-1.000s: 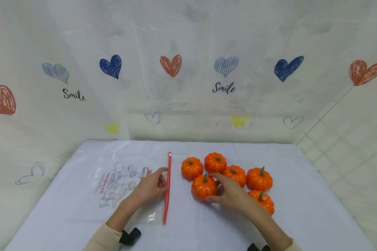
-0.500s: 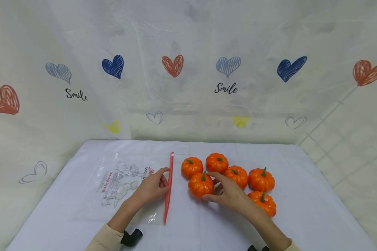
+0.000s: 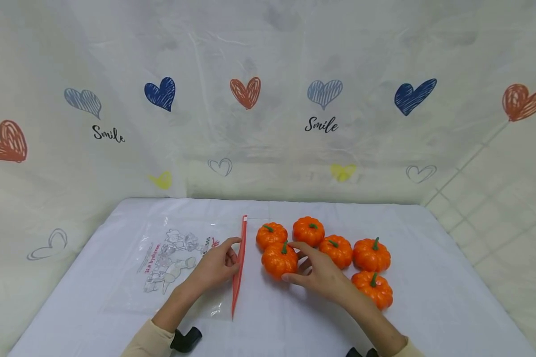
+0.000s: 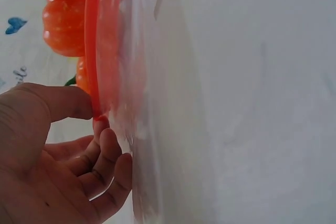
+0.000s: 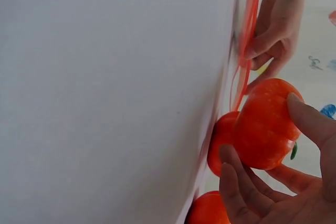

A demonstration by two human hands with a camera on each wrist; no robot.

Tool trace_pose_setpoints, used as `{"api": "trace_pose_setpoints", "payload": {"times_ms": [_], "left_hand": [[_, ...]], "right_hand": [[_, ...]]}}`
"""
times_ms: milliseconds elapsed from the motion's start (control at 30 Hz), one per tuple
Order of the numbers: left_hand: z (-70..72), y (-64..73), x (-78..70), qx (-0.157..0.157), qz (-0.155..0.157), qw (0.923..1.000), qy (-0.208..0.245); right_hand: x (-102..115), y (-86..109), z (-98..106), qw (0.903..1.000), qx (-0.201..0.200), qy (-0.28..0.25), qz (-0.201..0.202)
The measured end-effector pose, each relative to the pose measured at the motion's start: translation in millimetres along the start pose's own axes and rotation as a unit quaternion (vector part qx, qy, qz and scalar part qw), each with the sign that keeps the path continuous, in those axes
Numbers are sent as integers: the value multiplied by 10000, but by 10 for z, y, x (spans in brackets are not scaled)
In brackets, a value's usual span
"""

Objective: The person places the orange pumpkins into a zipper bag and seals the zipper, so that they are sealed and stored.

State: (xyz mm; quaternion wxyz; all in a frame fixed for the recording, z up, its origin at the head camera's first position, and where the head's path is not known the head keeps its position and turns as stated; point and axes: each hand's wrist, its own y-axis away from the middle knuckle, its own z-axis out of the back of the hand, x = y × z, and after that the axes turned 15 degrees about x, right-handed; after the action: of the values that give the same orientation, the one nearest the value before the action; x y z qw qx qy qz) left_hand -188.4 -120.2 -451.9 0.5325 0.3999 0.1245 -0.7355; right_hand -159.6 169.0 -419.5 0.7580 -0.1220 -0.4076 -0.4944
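My left hand [image 3: 214,265] pinches the red zip edge [image 3: 236,292] of a clear plastic zip bag [image 3: 125,297] lying flat at the left. In the left wrist view, thumb and forefinger meet on that red edge [image 4: 91,35], with the other fingers curled below. My right hand [image 3: 323,275] holds a small orange pumpkin [image 3: 278,262] with a green stem, thumb and fingers around its side. The right wrist view shows this pumpkin [image 5: 265,124] close in front of the red edge, with another pumpkin [image 5: 221,145] partly hidden behind it.
Behind the held one sits a pumpkin [image 3: 270,234]; several more, such as one at the right [image 3: 371,255], are grouped around the right hand and forearm. A white cloth covers the table [image 3: 437,307]. A heart-printed curtain [image 3: 268,139] hangs behind it.
My right hand has moved the pumpkin left and slightly away from me, toward the bag's red edge. The left hand keeps its pinch on the edge; the other pumpkins stay put.
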Motion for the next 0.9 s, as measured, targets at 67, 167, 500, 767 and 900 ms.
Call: {"api": "trace_pose_setpoints", "payload": {"times_ms": [67, 167, 500, 767, 900], "left_hand": [[-4, 11, -1, -32, 22, 10000, 6], [-6, 24, 1, -105, 29, 9999, -31], [46, 76, -116, -1012, -275, 9912, -802], [125, 164, -177, -1144, -331, 9839, -1335], [182, 196, -203, -1239, -465, 9809, -1424]], "right_hand": [[14, -19, -13, 10000, 19, -11, -35], [31, -43, -26, 9999, 56, -51, -76], [29, -54, -62, 9999, 45, -89, 46], [65, -60, -72, 9999, -11, -153, -49], [86, -69, -81, 9997, -105, -178, -90]]}}
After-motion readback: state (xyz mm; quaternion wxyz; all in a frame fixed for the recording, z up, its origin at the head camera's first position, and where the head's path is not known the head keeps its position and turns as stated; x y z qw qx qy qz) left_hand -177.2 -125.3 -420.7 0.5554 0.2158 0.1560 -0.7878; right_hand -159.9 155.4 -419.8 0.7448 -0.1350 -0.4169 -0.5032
